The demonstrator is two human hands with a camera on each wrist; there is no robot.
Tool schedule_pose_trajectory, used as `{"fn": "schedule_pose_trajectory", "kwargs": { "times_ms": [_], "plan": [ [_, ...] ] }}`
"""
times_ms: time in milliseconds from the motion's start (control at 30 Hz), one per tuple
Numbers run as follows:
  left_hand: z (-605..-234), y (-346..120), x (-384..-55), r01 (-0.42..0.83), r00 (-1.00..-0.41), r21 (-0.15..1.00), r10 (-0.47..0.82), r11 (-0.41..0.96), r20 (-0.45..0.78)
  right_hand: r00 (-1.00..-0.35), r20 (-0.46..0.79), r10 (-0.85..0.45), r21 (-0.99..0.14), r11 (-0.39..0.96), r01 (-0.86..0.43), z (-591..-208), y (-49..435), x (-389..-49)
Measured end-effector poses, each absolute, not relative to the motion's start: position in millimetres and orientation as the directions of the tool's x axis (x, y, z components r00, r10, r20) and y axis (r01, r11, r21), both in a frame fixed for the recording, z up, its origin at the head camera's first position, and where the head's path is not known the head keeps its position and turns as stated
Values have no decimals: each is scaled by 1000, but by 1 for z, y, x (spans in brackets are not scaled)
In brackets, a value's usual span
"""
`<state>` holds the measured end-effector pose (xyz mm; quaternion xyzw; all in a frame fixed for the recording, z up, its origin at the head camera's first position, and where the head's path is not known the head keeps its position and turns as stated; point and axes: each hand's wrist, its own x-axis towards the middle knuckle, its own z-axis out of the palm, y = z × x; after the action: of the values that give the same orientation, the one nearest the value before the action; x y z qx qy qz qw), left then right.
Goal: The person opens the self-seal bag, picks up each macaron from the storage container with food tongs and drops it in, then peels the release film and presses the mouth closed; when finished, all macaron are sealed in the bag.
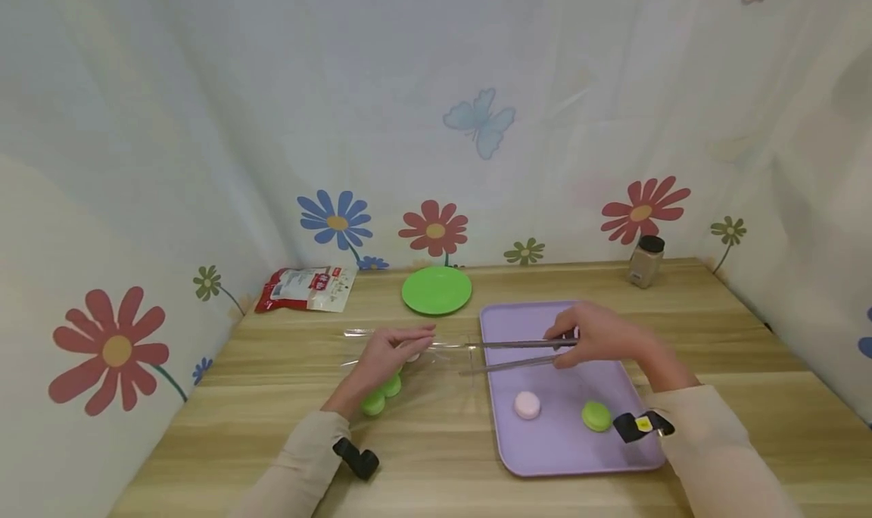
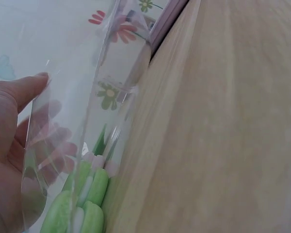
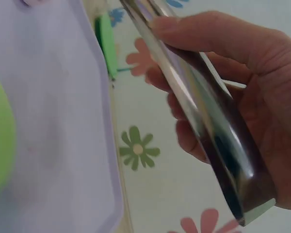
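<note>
My left hand (image 1: 390,357) grips a clear plastic box (image 2: 94,111) lying lengthwise on the table, its fingers showing through the plastic. Inside, green macarons (image 2: 94,187) sit in a row at the left end, with a pink macaron (image 1: 413,357) beside them. From the right, my right hand (image 1: 602,336) holds metal tongs (image 3: 199,92) around their two arms, thumb on one side and fingers on the other. The tong tips are spread apart at the box's right end. Below the tongs, a pink macaron (image 1: 527,405) and a green macaron (image 1: 596,416) rest apart on a purple tray (image 1: 555,454).
Behind the box is a green plate (image 1: 437,291). A red and white food packet (image 1: 306,289) lies at the back left. At the back right stands a jar with a black lid (image 1: 645,262). A flower-printed curtain (image 1: 381,124) borders the wooden table (image 1: 436,457).
</note>
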<state>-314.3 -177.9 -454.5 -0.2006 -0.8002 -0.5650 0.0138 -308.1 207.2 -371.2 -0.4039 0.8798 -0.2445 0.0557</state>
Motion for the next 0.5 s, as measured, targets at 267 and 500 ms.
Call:
{"fn": "schedule_pose_trajectory", "kwargs": {
  "times_ms": [267, 500],
  "plan": [
    [-455, -177, -315, 311, -928, 902, 298, 299, 221, -649, -72, -757, -562, 568, -601, -363, 248, -305],
    [-455, -178, -314, 329, -921, 896, 308, 296, 237, -698, -211, -684, -571, 666, -479, -367, 267, -304]
  ]
}}
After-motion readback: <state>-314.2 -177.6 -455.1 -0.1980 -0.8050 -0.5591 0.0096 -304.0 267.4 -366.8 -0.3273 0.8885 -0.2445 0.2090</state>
